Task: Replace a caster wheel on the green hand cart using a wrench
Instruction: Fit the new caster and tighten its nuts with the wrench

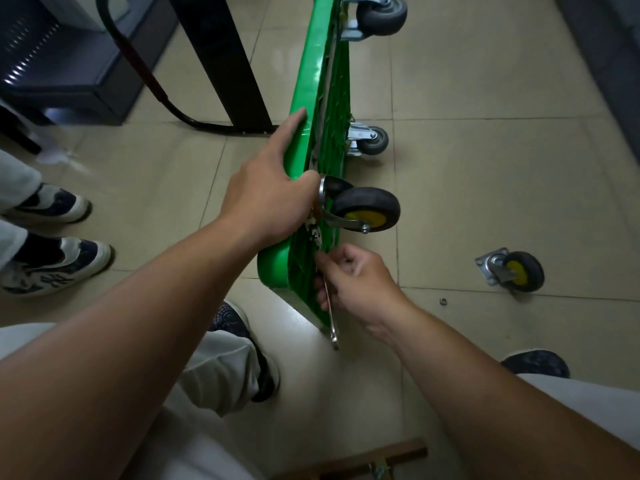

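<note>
The green hand cart (311,64) stands on its edge on the tiled floor, wheels facing right. My left hand (270,195) grips the cart's near edge, thumb beside the metal plate of a black caster with a yellow hub (367,211). My right hand (353,282) holds a silver wrench (333,327) against the cart's underside, just below that caster's plate; the wrench head is hidden by my fingers. A loose caster with a yellow hub (512,273) lies on the floor to the right.
Two grey casters (375,140) (381,13) sit farther along the cart. A small nut (443,301) lies on the floor. Another person's sneakers (52,261) stand at the left. A black cabinet (69,64), a dark post (225,64) and the cart's black handle (138,64) are behind.
</note>
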`<state>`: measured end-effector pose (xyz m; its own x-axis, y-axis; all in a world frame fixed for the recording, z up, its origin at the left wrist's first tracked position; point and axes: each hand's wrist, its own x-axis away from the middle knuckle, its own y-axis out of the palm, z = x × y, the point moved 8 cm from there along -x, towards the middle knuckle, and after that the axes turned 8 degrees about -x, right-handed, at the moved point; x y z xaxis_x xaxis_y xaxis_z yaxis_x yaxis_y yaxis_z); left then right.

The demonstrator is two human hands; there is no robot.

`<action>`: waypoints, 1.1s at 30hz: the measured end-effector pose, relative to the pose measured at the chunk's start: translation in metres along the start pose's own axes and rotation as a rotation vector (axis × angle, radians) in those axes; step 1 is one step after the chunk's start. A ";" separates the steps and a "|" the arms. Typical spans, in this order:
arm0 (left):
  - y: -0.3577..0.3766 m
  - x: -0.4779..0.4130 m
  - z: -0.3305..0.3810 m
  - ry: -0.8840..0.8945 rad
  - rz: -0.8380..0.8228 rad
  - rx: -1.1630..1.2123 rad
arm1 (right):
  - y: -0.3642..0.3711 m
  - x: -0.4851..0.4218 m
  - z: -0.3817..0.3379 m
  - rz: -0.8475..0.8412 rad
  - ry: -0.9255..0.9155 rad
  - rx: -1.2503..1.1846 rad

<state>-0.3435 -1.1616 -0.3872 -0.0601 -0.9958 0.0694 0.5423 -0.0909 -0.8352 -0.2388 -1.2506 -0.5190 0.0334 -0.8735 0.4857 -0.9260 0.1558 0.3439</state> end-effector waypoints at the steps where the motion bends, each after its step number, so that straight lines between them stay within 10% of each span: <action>1: 0.000 0.000 0.000 0.000 0.001 0.001 | 0.003 0.002 -0.003 0.013 0.101 -0.049; 6: -0.001 0.001 0.001 0.007 -0.006 -0.003 | 0.016 0.016 -0.009 0.076 0.231 -0.220; 15: 0.001 0.000 0.002 0.015 -0.014 -0.023 | -0.029 0.014 0.008 0.210 -0.413 0.144; 33: 0.004 -0.004 -0.002 0.017 -0.008 0.053 | -0.004 -0.040 0.012 -0.170 -0.501 0.491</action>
<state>-0.3426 -1.1580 -0.3920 -0.0783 -0.9947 0.0666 0.5853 -0.0999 -0.8046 -0.2414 -1.2217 -0.5492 0.1244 -0.9922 -0.0095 -0.9895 -0.1234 -0.0759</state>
